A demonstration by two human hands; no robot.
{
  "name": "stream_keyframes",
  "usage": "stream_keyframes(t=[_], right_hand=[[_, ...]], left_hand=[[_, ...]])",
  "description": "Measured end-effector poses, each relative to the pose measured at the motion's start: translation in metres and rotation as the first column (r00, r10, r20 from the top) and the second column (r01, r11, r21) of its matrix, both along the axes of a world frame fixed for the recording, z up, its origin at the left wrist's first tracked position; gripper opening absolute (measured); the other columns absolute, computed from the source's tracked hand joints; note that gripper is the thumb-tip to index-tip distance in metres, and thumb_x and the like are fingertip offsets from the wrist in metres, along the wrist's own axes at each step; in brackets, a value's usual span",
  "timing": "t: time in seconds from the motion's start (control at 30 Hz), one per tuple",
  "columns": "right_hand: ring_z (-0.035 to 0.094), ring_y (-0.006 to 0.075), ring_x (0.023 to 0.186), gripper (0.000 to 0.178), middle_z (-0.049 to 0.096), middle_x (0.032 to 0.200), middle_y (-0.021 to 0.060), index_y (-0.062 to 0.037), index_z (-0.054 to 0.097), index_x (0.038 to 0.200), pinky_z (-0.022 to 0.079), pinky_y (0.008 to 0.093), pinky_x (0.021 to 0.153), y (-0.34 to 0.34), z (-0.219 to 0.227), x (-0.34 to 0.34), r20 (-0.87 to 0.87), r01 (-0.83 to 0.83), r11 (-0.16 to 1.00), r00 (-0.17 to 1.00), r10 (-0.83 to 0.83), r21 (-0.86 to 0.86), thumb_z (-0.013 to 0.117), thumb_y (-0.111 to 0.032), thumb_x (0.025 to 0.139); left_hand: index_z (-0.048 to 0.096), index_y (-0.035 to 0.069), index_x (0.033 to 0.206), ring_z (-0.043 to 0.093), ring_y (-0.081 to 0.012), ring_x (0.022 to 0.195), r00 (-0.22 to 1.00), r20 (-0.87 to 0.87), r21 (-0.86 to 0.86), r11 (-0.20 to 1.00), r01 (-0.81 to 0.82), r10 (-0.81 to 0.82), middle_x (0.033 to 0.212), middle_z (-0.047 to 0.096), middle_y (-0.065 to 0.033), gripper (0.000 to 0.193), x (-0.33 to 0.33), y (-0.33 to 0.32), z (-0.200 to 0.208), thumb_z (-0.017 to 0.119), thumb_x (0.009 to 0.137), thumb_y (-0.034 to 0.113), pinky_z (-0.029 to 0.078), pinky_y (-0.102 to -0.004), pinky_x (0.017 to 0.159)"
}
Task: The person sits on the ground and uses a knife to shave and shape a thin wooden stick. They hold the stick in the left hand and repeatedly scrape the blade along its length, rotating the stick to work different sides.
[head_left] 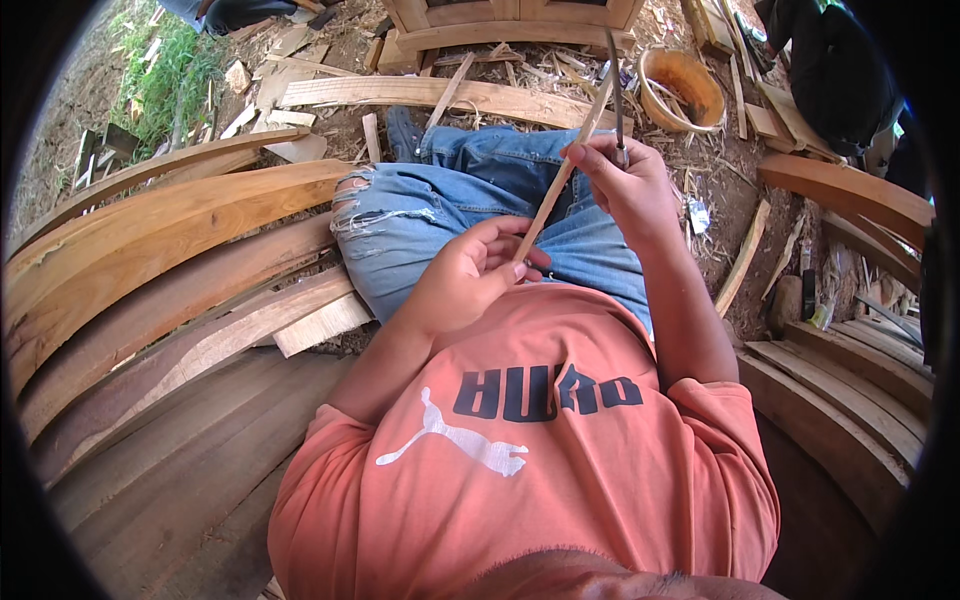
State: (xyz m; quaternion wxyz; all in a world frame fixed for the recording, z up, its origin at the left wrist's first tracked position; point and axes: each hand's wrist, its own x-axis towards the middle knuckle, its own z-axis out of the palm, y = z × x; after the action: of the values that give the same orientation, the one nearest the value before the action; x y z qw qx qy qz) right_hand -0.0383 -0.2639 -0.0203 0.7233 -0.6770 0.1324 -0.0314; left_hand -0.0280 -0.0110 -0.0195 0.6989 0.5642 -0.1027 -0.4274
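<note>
A thin, pale wooden strip (pixel 548 212) slants across my lap, its upper end farther away and to the right. Around its near end, the fingers of my left hand (pixel 478 262) are closed, with thumb and fingertips on the wood. My right hand (pixel 628 185) grips a knife (pixel 616 95) whose long, narrow, dark blade points away from me. The thumb and forefinger of that hand also touch the strip farther up. Blade and strip lie close together near the strip's far end; whether they touch there I cannot tell. The knife's handle is mostly hidden in my palm.
Long boards (pixel 180 215) are stacked at my left, and more planks (pixel 850 400) lie at my right. Ahead stands a wooden cabinet (pixel 515 35), with a yellowish bucket (pixel 683 90) beside it. A flat plank (pixel 450 97) crosses the shaving-strewn ground. Other people sit nearby at both upper edges.
</note>
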Motion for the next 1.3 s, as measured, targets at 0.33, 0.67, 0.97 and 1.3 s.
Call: stream_keyframes(t=[0.33, 0.67, 0.97, 1.3], right_hand=[[0.057, 0.0174, 0.056, 0.045, 0.055, 0.062, 0.0058, -0.0025, 0.071, 0.090, 0.043, 0.0395, 0.054, 0.007, 0.008, -0.003, 0.104, 0.108, 0.674, 0.993, -0.047, -0.731, 0.076, -0.047, 0.097], [0.068, 0.0332, 0.062, 0.053, 0.066, 0.067, 0.0098, -0.0105, 0.065, 0.071, 0.051, 0.0469, 0.057, 0.027, 0.003, -0.019, 0.104, 0.050, 0.264, 0.975, 0.195, -0.963, 0.069, -0.057, 0.096], [0.068, 0.0324, 0.061, 0.053, 0.067, 0.067, 0.0097, -0.0126, 0.066, 0.069, 0.052, 0.0461, 0.055, 0.027, 0.000, -0.016, 0.119, 0.060, 0.247, 0.965, 0.232, -0.967, 0.069, -0.058, 0.095], [0.065, 0.0338, 0.056, 0.055, 0.063, 0.060, 0.0100, -0.0118, 0.064, 0.065, 0.049, 0.0466, 0.052, 0.025, 0.004, -0.016, 0.076, 0.030, 0.248, 0.981, 0.179, -0.968, 0.071, -0.058, 0.095]], left_hand=[[0.056, 0.004, 0.137, 0.040, -0.0027, 0.062, 0.974, -0.225, -0.196, 0.978, -0.070, 0.025, 0.088, 0.055, 0.0007, 0.031, 0.020, -0.013, -0.017, 0.047, 0.116, 0.025, 0.033, -0.0182, 0.053], [0.058, 0.006, 0.134, 0.035, 0.0003, 0.059, 0.987, 0.004, 0.056, 0.985, -0.160, 0.160, 0.086, 0.054, 0.0027, 0.027, 0.011, -0.019, -0.014, 0.049, 0.115, 0.024, 0.029, -0.0169, 0.051], [0.058, 0.005, 0.134, 0.034, 0.0001, 0.058, 0.980, 0.072, 0.090, 0.977, -0.192, 0.186, 0.086, 0.055, 0.0020, 0.027, 0.006, -0.016, -0.007, 0.048, 0.116, 0.022, 0.028, -0.0176, 0.050], [0.058, 0.003, 0.133, 0.036, -0.0001, 0.059, 0.976, 0.097, 0.092, 0.975, -0.205, 0.196, 0.087, 0.057, 0.0012, 0.028, 0.011, -0.015, -0.002, 0.049, 0.115, 0.023, 0.028, -0.0176, 0.050]])
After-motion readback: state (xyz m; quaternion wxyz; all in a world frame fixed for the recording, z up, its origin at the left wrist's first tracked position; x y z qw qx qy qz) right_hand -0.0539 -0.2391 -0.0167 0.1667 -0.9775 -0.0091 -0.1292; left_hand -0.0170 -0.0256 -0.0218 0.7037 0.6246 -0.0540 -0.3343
